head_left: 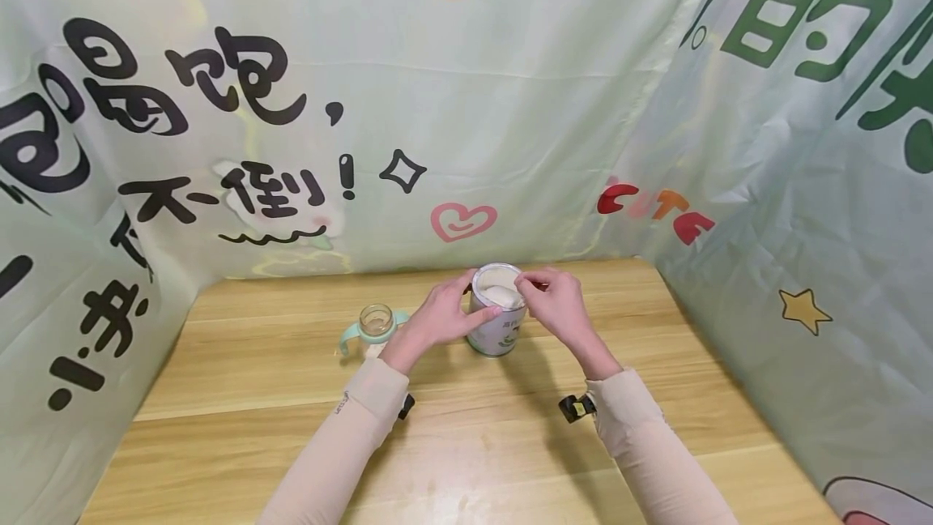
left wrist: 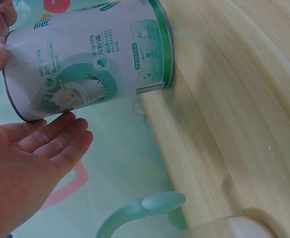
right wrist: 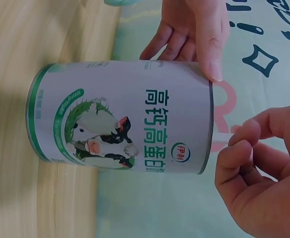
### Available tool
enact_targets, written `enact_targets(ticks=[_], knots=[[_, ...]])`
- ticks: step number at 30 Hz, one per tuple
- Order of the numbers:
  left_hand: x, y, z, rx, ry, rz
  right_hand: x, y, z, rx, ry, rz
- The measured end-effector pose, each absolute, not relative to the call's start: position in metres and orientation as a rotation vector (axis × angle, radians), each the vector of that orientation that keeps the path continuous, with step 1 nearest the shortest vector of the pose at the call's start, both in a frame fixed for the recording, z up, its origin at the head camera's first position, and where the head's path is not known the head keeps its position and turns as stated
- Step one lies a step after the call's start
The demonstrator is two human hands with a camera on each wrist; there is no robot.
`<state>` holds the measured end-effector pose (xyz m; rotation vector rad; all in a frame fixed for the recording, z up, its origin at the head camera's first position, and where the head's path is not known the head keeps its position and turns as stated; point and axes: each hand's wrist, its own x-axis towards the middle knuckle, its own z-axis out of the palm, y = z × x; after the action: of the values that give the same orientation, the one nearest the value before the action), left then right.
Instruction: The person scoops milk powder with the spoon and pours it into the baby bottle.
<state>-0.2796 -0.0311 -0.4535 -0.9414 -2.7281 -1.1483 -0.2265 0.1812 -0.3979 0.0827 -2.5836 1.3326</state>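
Observation:
A white and green milk powder can (head_left: 496,332) stands upright on the table with its top open and pale contents showing inside. My left hand (head_left: 446,313) holds the can near its rim, thumb across the front and fingers along the side. In the left wrist view those fingers (left wrist: 60,141) lie against the can wall. At the right of the rim, my right hand (head_left: 557,302) pinches a narrow white piece (right wrist: 222,140) that sticks up from the can's mouth; its lower part is hidden inside. Left of the can stands a baby bottle (head_left: 377,322) with mint-green handles and an open top.
The wooden table (head_left: 277,379) meets printed cloth walls (head_left: 539,128) at the back and both sides. The can stands near the back edge. My left forearm (head_left: 328,444) passes just in front of the bottle and partly hides it.

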Motion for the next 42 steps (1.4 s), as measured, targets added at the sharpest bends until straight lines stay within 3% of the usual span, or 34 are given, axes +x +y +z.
enact_targets(ticks=[42], knots=[[-0.2788, -0.0298, -0.4529, -0.918, -2.751, -1.182, -0.2327, 0.1869, -0.4048, -0.085, -2.289, 1.777]])
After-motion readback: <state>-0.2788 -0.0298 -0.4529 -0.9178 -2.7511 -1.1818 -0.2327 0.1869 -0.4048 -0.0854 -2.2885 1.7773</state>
